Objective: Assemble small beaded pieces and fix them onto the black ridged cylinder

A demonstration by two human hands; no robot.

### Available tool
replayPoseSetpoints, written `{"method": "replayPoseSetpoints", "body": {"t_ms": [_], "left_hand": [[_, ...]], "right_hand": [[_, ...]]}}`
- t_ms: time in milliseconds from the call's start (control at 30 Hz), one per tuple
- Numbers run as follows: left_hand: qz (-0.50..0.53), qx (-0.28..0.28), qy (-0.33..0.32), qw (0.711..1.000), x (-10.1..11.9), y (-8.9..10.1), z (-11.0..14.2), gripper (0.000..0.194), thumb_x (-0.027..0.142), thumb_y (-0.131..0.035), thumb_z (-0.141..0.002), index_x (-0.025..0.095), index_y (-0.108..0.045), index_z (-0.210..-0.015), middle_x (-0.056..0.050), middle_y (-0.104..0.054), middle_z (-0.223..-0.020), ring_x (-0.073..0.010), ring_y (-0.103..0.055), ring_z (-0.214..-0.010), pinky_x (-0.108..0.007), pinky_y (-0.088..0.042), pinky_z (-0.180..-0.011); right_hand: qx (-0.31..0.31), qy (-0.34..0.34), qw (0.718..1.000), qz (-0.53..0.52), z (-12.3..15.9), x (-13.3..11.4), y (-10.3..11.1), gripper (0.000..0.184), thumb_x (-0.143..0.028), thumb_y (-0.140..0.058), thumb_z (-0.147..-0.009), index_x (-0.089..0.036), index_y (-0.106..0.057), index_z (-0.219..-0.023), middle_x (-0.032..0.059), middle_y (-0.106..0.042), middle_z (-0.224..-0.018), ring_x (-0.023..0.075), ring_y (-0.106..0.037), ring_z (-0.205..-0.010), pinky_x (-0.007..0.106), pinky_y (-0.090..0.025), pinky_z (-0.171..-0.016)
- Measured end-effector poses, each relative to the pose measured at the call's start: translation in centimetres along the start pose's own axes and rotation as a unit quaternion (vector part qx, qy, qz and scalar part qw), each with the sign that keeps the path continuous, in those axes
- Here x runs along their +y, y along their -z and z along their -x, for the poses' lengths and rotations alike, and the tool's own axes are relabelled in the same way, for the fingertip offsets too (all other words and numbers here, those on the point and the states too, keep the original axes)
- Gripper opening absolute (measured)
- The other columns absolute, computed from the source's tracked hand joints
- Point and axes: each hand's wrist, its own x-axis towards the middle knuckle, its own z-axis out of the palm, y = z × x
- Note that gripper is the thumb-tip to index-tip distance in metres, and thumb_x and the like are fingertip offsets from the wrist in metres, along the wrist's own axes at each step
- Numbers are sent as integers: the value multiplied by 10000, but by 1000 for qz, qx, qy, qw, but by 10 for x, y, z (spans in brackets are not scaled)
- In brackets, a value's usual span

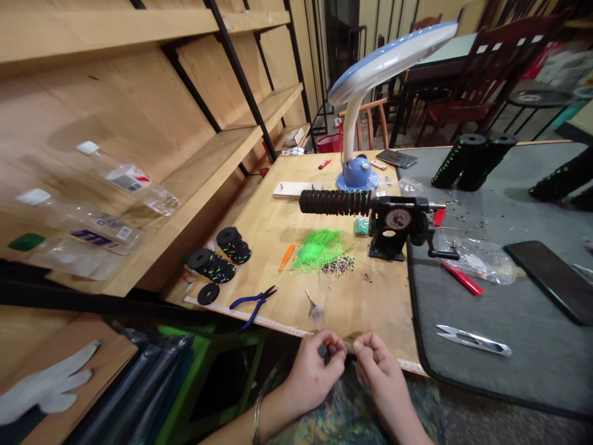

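A: What does the left hand [317, 371] have?

B: A small dark piece [323, 353] with orange beside it, held in curled fingers. At its 3 o'clock, the right hand [382, 377] is pinched closed; I can't tell on what.

A: How would you work it?

B: Hold lightly, brace the wrists, move only the fingertips. They're at the near edge of the worktop [375, 309], so I'd work further over the wood in case something drops.

A: Where's room, with 12 o'clock straight ahead?

B: Bare wood at 1 o'clock. A grey tuft [315, 310] sits close at 11, beads [340, 266] and green bristles [319, 247] at 12. Pliers [262, 296] lie at 10, handles by the edge. The mat [428, 315] begins at 2.
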Motion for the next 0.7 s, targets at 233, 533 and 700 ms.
{"method": "replayPoseSetpoints", "body": {"t_ms": [233, 533, 700], "left_hand": [[45, -1, 8, 999, 12, 2, -1, 86, 205, -575, -788, 169, -572, -710, -7, -591, -676, -145, -548, -670, -238, -440, -654], [33, -24, 12, 999, 12, 5, 0, 69, 187, -532, -807, 182, -541, -739, 2, -564, -710, -149, -527, -709, -243, -409, -686], [46, -30, 9, 998, 13, 7, 0, 56, 165, -521, -779, 181, -541, -730, 4, -546, -697, -146, -510, -692, -239, -399, -664]], "right_hand": [[3, 2, 1000, -3, -1, 0, 0, 512, -694, -671, -653, -227, -462, -676, -141, -248, -429, 58, -180, -385, 182, -120, -371], [17, 11, 1000, 10, -1, 0, 1, 502, -688, -658, -673, -225, -464, -683, -139, -262, -429, 60, -185, -392, 183, -118, -374], [23, 11, 1000, 17, 0, -3, 1, 484, -675, -648, -686, -224, -474, -687, -134, -265, -433, 66, -189, -394, 189, -122, -378]]}}
